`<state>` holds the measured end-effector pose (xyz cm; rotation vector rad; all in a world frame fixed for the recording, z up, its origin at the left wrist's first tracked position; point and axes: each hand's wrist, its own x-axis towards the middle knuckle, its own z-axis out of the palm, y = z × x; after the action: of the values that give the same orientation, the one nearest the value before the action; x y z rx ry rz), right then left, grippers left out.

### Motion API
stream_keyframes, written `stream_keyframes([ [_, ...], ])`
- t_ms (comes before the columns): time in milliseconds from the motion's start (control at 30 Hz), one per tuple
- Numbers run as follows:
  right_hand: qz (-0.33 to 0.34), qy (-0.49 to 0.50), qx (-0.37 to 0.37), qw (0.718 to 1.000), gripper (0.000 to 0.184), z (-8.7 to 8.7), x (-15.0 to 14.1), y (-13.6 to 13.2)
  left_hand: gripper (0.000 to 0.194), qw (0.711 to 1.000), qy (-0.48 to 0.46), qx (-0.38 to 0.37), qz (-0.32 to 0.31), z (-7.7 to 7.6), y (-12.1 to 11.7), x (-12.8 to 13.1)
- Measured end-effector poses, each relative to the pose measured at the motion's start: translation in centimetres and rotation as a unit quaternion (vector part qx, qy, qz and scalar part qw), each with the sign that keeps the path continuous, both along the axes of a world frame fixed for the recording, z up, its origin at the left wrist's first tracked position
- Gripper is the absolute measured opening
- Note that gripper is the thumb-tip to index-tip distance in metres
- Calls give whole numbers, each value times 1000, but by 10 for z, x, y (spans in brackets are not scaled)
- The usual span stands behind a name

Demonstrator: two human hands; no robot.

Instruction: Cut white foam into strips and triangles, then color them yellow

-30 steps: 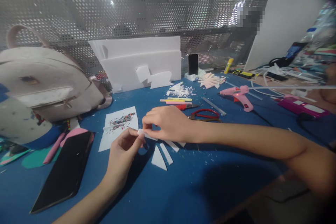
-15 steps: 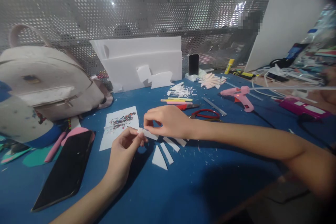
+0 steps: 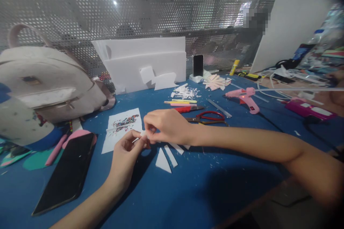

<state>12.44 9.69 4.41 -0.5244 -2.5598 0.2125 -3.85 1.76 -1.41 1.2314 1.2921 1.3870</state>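
Observation:
Thumb and fingers of my left hand (image 3: 125, 153) are closed on a small white foam strip (image 3: 143, 134). My right hand (image 3: 170, 126) pinches at the same strip from the other side, its fingertips covering most of it. Just below the right hand lie a white triangular piece (image 3: 162, 161) and several cut white strips (image 3: 171, 156). Behind the left hand, a creased sheet of white paper (image 3: 106, 145) bears many tiny coloured bits (image 3: 125, 123). Red-handled scissors (image 3: 211, 115) and a red-handled cutting tool (image 3: 184, 109) lie beyond the right hand.
A pink glue gun (image 3: 245, 97) with a lit red light lies at the right. White scraps (image 3: 185, 92) and coloured sticks (image 3: 180, 102) lie behind the hands. At left are a black phone (image 3: 66, 171) and a pale backpack (image 3: 51, 78). White boards (image 3: 161, 61) stand at the back.
My right hand has moved slightly left and down, bringing its fingertips against my left hand's fingers. The foam strip, partly visible before, is now mostly covered.

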Motion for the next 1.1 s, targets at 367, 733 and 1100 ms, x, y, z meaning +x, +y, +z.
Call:
stream_keyframes([
  [367, 9, 4, -26, 1000, 14, 4, 2, -1, 27, 1000, -12, -3, -5, -3, 0, -1],
  [733, 14, 28, -87, 996, 7, 5, 2, 4, 27, 1000, -17, -8, 1, -2, -1, -1],
  [1100, -8, -5, -72, 997, 12, 3, 8, -3, 27, 1000, -27, -12, 8, -1, 1, 2],
])
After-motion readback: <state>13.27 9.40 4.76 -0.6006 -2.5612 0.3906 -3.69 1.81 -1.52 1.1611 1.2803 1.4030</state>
